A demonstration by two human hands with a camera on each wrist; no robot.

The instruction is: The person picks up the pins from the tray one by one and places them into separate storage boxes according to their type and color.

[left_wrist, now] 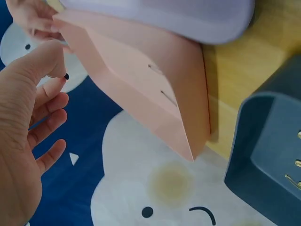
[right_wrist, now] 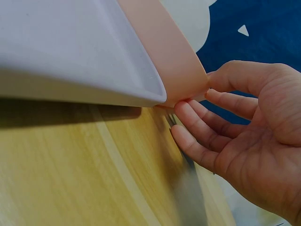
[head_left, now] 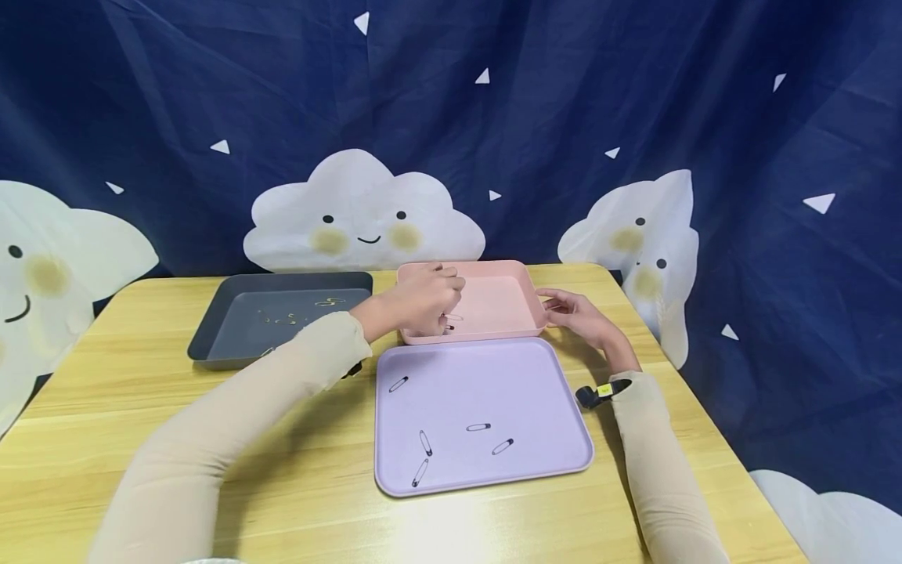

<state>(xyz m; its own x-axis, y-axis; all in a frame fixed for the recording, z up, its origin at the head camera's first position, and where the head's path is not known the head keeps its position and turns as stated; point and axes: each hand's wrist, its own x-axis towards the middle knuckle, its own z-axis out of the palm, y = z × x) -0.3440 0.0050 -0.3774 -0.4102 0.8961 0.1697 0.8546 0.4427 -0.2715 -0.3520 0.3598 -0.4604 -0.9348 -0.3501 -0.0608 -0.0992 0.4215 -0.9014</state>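
Over the left part of the pink tray [head_left: 496,301], my left hand [head_left: 426,299] pinches a small thing between thumb and forefinger. Its black end [left_wrist: 67,76] looks like the head of a safety pin; the rest is hidden by the fingers. Two safety pins [left_wrist: 168,97] lie in the pink tray below that hand. At the tray's right side, my right hand [head_left: 579,317] holds the corner, thumb at the rim and fingertips against the outer wall. Several black-headed safety pins [head_left: 478,427] lie spread on the lilac tray [head_left: 486,376] in front.
To the left stands a dark grey tray [head_left: 232,321] with several gold-coloured pins [head_left: 330,301] in it. All the trays stand on a wooden table [head_left: 303,486]. Behind the table hangs a navy curtain [head_left: 423,102] with clouds.
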